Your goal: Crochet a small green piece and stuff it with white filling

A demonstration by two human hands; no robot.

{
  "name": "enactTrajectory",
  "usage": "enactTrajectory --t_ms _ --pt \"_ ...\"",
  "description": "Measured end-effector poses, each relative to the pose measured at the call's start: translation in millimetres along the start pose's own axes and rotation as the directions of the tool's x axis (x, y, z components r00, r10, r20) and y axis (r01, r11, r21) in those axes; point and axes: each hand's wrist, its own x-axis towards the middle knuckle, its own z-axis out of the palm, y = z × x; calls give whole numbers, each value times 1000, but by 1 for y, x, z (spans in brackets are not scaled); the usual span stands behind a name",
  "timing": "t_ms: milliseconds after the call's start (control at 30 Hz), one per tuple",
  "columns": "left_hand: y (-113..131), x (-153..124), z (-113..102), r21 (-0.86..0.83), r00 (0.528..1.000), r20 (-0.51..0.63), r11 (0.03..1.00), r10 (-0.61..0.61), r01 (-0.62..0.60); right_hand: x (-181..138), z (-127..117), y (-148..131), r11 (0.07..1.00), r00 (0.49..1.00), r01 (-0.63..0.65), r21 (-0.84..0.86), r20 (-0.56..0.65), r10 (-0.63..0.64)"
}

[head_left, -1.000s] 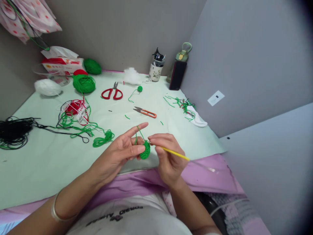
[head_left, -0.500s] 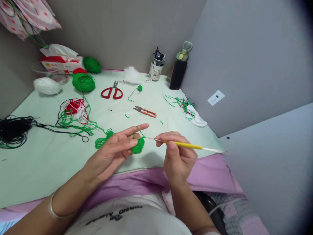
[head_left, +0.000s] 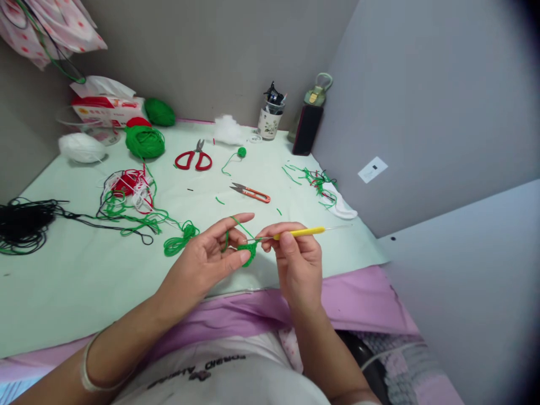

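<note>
Between thumb and fingers, my left hand [head_left: 206, 256] pinches a small green crochet piece [head_left: 248, 254]. Green yarn [head_left: 242, 226] runs from the raised left index finger down to the piece. My right hand [head_left: 297, 261] grips a crochet hook [head_left: 301, 232] by its yellow handle. The hook's thin metal shaft points left, its tip at the top edge of the piece near the left fingertips. Whether the tip is through a stitch I cannot tell. Left of my left hand lies a loose bundle of green yarn [head_left: 180, 239].
Orange thread snips [head_left: 251, 193] and red-handled scissors [head_left: 194, 157] lie beyond my hands. Tangled yarn [head_left: 130, 191], black yarn [head_left: 27, 222] and a green ball [head_left: 145, 140] are to the left. Yarn scraps [head_left: 320, 183], a pen cup [head_left: 270, 121] and a phone [head_left: 307, 129] against a bottle stand right.
My right hand has moved left with the hook, bringing its tip across the top of the crochet piece. The piece has tilted and shifted slightly right, and my left thumb covers more of it.
</note>
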Motion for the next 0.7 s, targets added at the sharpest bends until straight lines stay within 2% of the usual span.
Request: enactTrajectory --t_ms 133,233,333,400,567,633,700 --pt "2 -1 0 18 1000 -18 1000 3 -3 1 -1 -2 998 1000 -22 51 21 21" --pt "3 -1 0 53 1000 -31 999 5 -3 -1 0 -4 1000 999 5 25 46 -6" --pt "4 -1 2 111 997 -64 994 31 -24 -5 0 -7 988 993 106 -112 58 -100" --pt "4 -1 4 156 993 -97 986 70 -54 -8 0 -10 944 975 220 -245 95 -202" --pt "7 -1 8 226 980 -149 969 134 -98 -12 1 -14 724 861 509 -466 287 -420" --pt "8 -1 8 183 981 -161 980 105 -75 -12 1 -12 577 796 603 -551 367 -481" --pt "8 -1 8 79 986 -156 996 51 -39 -12 1 -7 373 719 675 -637 453 -527"
